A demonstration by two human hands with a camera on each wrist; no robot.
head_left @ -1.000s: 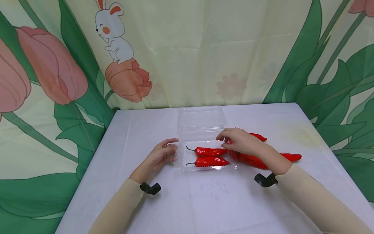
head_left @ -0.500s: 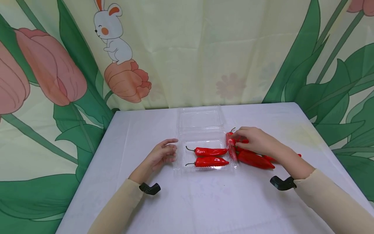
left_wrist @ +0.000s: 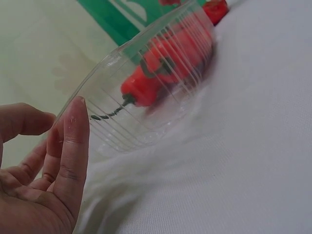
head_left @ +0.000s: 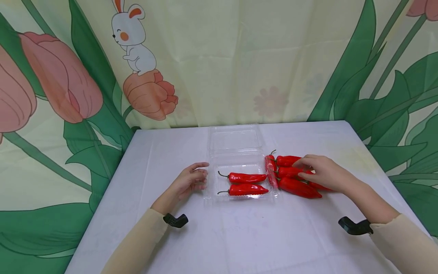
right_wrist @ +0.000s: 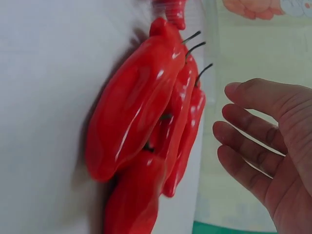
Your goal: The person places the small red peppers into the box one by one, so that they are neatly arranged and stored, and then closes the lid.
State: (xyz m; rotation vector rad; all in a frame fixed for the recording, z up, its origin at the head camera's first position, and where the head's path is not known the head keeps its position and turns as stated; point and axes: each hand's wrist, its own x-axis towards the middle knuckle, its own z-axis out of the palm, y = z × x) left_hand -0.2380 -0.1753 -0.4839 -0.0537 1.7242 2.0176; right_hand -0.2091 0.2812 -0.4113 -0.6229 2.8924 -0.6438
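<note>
A clear plastic clamshell box (head_left: 213, 190) stands with its lid (head_left: 236, 139) folded back. Inside it, two red chili peppers (head_left: 248, 189) lie side by side, stems to the left. My left hand (head_left: 186, 182) is at the box's left edge, its relaxed fingertips right at the rim in the left wrist view. Over the peppers (head_left: 297, 187) piled to the right of the box is my right hand (head_left: 323, 171). Its fingers are loosely bent, with nothing between them in the right wrist view. There, the peppers (right_wrist: 136, 102) overlap, dark stems toward the box.
A white cloth covers the table (head_left: 239, 236). Behind it hangs a printed curtain (head_left: 219, 68) with tulips and a rabbit. Another pepper (head_left: 270, 169) shows by the box's right wall, its stem pointing to the back.
My right hand has moved right, from over the box to over the pepper pile, uncovering more peppers. The left hand and the two peppers in the box have stayed put.
</note>
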